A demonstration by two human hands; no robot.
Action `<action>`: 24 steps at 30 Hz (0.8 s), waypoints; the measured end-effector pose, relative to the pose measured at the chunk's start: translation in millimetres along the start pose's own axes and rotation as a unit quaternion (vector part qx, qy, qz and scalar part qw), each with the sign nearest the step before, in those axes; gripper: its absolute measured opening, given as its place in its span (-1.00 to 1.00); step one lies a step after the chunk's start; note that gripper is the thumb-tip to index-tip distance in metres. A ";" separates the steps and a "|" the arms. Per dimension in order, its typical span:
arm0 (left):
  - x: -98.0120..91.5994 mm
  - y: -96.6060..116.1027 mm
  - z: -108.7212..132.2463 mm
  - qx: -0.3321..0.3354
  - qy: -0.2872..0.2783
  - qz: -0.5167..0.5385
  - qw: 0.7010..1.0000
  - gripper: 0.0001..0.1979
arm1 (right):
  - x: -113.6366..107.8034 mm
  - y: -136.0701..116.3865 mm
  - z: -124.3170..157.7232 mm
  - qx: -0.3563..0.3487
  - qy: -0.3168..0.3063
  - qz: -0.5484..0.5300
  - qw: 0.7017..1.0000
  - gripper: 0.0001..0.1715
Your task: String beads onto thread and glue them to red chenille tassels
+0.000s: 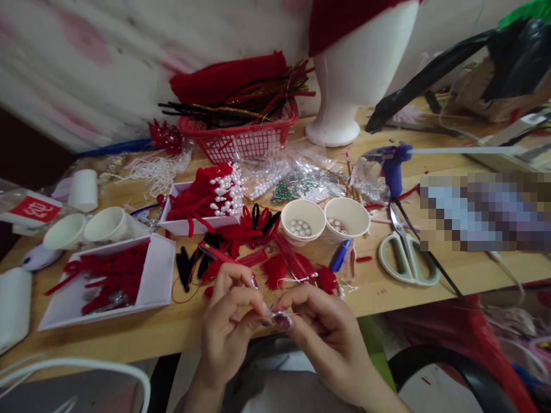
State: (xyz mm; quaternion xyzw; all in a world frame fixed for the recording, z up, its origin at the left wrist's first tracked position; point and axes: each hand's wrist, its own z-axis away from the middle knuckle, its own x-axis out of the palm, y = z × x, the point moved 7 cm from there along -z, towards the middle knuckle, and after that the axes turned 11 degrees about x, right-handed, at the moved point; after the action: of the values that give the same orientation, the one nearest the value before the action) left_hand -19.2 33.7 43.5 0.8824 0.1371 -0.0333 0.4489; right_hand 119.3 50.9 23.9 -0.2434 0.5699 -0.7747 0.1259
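Pale tiny bit [272, 314] pinched btw fingertips of both hands, near centre, just above near bench edge; too small to tell what. L hand [227, 330]: curled tight, thumb + forefinger clamped on the bit, other fingers folded in. R hand [325, 332]: likewise curled, thumb + forefinger tips pressed to the bit from the right, dark-polished nail on top. Tips of both hands touching.

Just beyond the hands, on wooden bench [387, 298]: heap of red tassels [275, 268] w/ black pieces mixed in, blue pen [340, 256] at its right. Farther back, two paper cups [346, 217] side by side, upright, pearls inside. Right of cups: pale-green scissors [407, 258] lying flat, blue glue gun [394, 166] behind them. Left side: white tray [161, 269] w/ red strips, second tray [181, 226] behind it w/ red strips + strung pearls, two empty cups [107, 223] on their sides. Far edge, by the wall: red basket [245, 143] stuffed w/ red + black stems, white foam head form [357, 74] right of it, clear bags of beads [297, 183] in front. Far right: black plastic bag [512, 57]. Pale wall w/ pink blotches behind.
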 end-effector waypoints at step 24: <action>-16.3 -6.0 -42.7 -0.164 0.168 0.365 0.901 -0.78 | -54.6 6.8 -6.0 -0.029 0.069 0.187 0.980 -0.76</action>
State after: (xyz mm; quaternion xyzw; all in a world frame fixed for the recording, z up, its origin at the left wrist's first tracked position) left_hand -39.2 67.8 67.1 0.7766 -0.1181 0.3048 0.5385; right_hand 162.0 79.5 3.3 -0.0820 0.6350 -0.7355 0.2216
